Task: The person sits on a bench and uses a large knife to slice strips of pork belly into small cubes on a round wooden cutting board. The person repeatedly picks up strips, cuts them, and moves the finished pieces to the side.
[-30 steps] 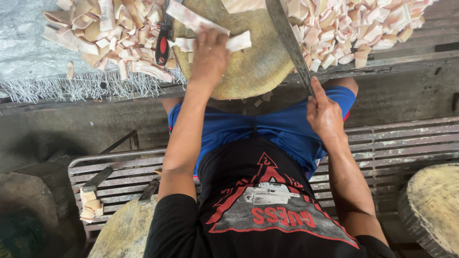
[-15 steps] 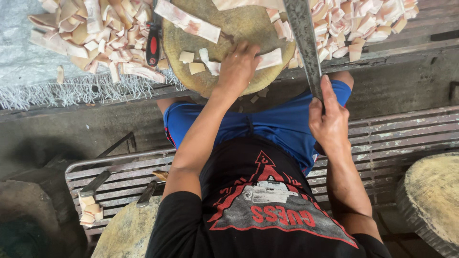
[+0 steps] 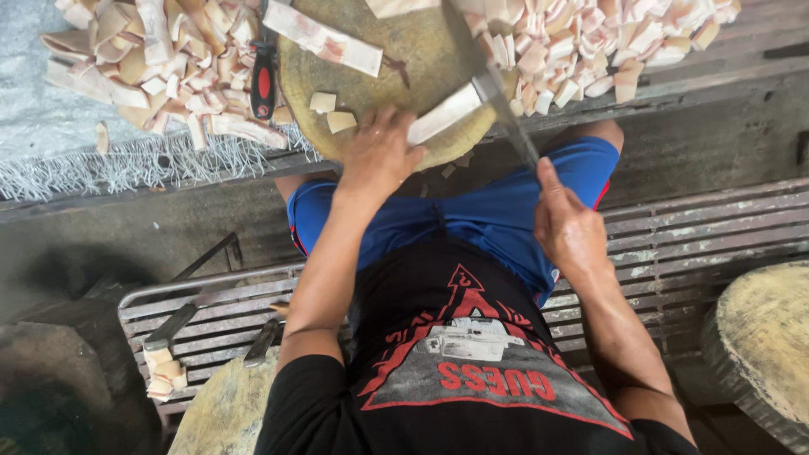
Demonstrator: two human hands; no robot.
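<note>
From the head view, the left hand [image 3: 381, 156] rests with fingers pressed down on the near end of a long pale strip of pinkish-white meat [image 3: 444, 114], pinning it flat against the round, yellowish wooden chopping block [image 3: 371, 76]. The strip runs from under those fingers out to the right and away. The right hand [image 3: 566, 226] is closed around the handle of a long grey steel blade [image 3: 493, 88], thumb laid along the top; the blade angles up and left, and its edge meets the strip at the strip's far right end, just beyond the left fingertips. The cut point is between the two hands, closer to the left one.

Two small pale cubes [image 3: 331, 111] lie on the block just left of the left hand. A second long pale strip [image 3: 324, 38] lies across the far side of the block. Left of the block, a knife with a red and black handle [image 3: 264, 84] lies beside a heap of pale cut pieces [image 3: 160, 67]; another heap of cubes [image 3: 607, 42] is piled on the far right. Near the person, a grey slatted metal bench [image 3: 674, 244] runs across
</note>
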